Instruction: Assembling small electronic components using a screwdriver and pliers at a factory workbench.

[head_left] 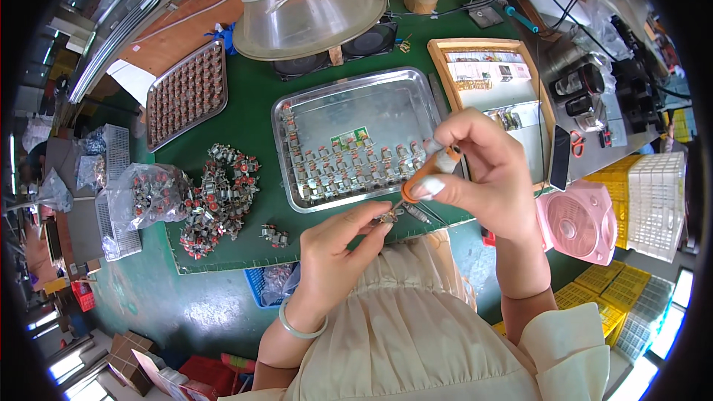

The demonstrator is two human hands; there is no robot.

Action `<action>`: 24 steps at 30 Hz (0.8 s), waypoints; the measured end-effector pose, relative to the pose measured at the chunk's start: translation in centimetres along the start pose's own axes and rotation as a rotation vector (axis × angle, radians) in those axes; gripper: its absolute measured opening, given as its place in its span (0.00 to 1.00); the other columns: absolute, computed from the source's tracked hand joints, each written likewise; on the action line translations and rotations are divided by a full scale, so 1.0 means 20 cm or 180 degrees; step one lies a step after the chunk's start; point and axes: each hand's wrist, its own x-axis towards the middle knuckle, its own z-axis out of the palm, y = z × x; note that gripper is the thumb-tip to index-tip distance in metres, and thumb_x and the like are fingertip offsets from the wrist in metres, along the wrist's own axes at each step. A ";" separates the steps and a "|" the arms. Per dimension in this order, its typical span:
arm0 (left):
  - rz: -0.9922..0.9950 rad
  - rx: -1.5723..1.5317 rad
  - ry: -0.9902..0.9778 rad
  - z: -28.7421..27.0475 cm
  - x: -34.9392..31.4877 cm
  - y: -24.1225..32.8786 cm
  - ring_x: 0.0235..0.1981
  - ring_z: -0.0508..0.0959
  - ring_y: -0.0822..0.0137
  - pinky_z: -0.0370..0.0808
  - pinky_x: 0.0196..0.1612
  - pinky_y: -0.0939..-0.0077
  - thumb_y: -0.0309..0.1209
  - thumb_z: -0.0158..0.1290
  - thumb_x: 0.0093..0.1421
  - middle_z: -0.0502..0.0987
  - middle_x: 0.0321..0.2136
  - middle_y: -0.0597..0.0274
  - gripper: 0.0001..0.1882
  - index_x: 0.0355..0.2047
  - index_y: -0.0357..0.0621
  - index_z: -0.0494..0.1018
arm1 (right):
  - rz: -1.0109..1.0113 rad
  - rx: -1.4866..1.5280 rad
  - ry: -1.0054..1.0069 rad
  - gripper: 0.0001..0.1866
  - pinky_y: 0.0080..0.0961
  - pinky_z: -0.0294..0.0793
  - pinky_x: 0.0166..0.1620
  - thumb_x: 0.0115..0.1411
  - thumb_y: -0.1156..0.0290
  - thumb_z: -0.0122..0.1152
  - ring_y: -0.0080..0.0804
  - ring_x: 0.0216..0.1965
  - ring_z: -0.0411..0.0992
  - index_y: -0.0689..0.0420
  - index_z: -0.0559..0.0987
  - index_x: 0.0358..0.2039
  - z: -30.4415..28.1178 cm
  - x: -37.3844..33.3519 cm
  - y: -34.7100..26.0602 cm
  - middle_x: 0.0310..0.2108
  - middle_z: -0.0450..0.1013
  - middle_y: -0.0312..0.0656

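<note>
My left hand [334, 252] pinches a small metal component [387, 217] between thumb and fingertips, just past the near edge of the tray. In my right hand [486, 178] is an orange-handled tool [425, 176] with pale wrapping near its top. Its thin shaft slants down to the component; whether the tip touches it I cannot tell. Just beyond both hands lies a shiny metal tray [356, 96], with rows of similar small components [319, 178] in its nearer part and along its left side.
Left of the tray sits a heap of loose components [219, 200] beside a plastic bag [148, 193] of more. A second filled tray [186, 96] stands farther left. A large metal lamp shade [308, 7] hangs over the back. At right are a wooden-framed box [438, 52] and a pink fan [575, 223].
</note>
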 end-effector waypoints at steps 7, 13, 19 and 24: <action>0.0318 0.0252 -0.0064 0.04 0.02 0.00 0.26 0.77 0.66 0.73 0.28 0.79 0.19 0.55 0.46 0.76 0.30 0.55 0.13 0.34 0.37 0.72 | 0.0549 -0.0012 0.0467 0.22 0.15 0.54 0.20 0.43 0.68 0.68 0.14 0.19 0.55 0.58 0.59 0.13 0.07 -0.01 0.03 0.15 0.57 0.30; 0.0672 0.0645 0.0162 0.06 0.04 0.00 0.26 0.76 0.63 0.72 0.28 0.78 0.19 0.55 0.45 0.75 0.31 0.54 0.13 0.34 0.37 0.71 | 0.0029 -0.0489 0.0877 0.22 0.14 0.62 0.20 0.45 0.69 0.66 0.15 0.17 0.61 0.58 0.58 0.12 0.08 -0.02 0.07 0.16 0.61 0.33; 0.0544 0.0393 0.0348 0.04 0.08 -0.01 0.29 0.77 0.69 0.74 0.32 0.79 0.19 0.55 0.46 0.76 0.31 0.56 0.13 0.35 0.35 0.71 | 0.0214 0.1405 0.1263 0.17 0.19 0.69 0.26 0.46 0.76 0.62 0.22 0.21 0.68 0.58 0.58 0.18 0.07 -0.03 0.06 0.21 0.65 0.39; -0.0703 -0.2335 0.0097 -0.04 0.10 0.00 0.36 0.76 0.62 0.73 0.40 0.73 0.21 0.49 0.54 0.73 0.36 0.54 0.15 0.43 0.33 0.66 | 0.0936 0.1676 0.1078 0.16 0.17 0.67 0.19 0.48 0.79 0.57 0.21 0.18 0.64 0.57 0.59 0.31 0.06 -0.12 0.08 0.24 0.63 0.38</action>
